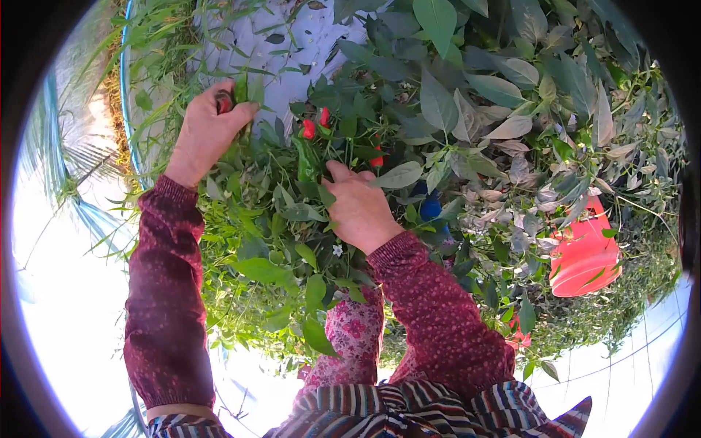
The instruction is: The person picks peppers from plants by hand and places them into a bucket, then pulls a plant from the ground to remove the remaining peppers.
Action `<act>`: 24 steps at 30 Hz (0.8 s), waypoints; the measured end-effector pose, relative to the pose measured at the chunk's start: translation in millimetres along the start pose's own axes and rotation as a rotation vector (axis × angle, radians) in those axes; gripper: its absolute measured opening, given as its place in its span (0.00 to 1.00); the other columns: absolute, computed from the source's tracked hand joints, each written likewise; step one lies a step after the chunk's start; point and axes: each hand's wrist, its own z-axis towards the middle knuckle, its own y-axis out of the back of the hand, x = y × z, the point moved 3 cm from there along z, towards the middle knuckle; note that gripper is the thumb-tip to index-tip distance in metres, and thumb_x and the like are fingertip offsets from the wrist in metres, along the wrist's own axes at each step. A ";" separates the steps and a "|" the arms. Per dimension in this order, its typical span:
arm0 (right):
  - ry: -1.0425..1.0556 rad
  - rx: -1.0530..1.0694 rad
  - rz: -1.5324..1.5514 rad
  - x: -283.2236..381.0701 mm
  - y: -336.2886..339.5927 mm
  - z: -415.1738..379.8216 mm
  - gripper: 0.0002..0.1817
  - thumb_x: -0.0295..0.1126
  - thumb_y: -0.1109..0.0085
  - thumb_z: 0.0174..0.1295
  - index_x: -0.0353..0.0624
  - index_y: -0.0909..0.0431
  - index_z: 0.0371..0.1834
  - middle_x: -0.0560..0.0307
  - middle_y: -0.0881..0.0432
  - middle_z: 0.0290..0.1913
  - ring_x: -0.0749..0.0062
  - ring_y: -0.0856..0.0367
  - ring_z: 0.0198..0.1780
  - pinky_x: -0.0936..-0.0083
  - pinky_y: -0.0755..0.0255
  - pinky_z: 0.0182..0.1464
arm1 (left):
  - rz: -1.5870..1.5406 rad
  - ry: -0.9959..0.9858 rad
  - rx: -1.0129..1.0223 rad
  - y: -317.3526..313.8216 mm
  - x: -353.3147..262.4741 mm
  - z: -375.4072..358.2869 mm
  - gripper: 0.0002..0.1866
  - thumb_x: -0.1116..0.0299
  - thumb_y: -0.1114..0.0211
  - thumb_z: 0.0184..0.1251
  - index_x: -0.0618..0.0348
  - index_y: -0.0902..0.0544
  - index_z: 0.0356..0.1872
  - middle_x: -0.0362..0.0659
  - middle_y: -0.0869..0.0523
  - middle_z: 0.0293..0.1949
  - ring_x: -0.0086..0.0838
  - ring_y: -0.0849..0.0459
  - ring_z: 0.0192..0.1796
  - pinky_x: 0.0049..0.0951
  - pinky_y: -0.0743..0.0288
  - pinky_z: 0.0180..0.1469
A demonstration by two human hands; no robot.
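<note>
"What do we have at the far left?"

"Our left hand (pixel 207 135), its fingers curled narrow around what looks like a dark red pepper (pixel 223 102). There is something green beside it; pepper or leaf, we can't tell."

"And between our hands?"

"A long green pepper (pixel 307 162) hangs in the foliage (pixel 296 210), with two red peppers (pixel 309 129) just above it."

"Then the right hand?"

"Our right hand (pixel 359 210) is just beside that green pepper, back upward. Leaves hide some of its fingers, so we cannot tell whether they grip anything. An orange-red pepper (pixel 376 158) shows above the knuckles, and a red plastic container (pixel 584 255) lies well apart, far right."

"So which step are we on?"

"We judge it to be handling peppers at the plant: the left hand holds one while the right is in among the stems."

"What does the next move call for?"

"A clear view of the right fingertips, we think, and a gentle grip near the stalk that spares the branch."
</note>
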 end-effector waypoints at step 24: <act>0.222 -0.881 0.493 24.3 108.4 -10.6 0.26 0.29 0.37 0.52 0.37 0.30 0.56 0.46 0.28 0.55 0.53 0.29 0.55 0.63 0.34 0.56 | -0.345 -0.486 -0.237 -13.3 -147.6 -72.0 0.06 0.74 0.38 0.62 0.61 0.21 0.39 0.40 0.18 0.36 0.22 0.23 0.37 0.21 0.31 0.39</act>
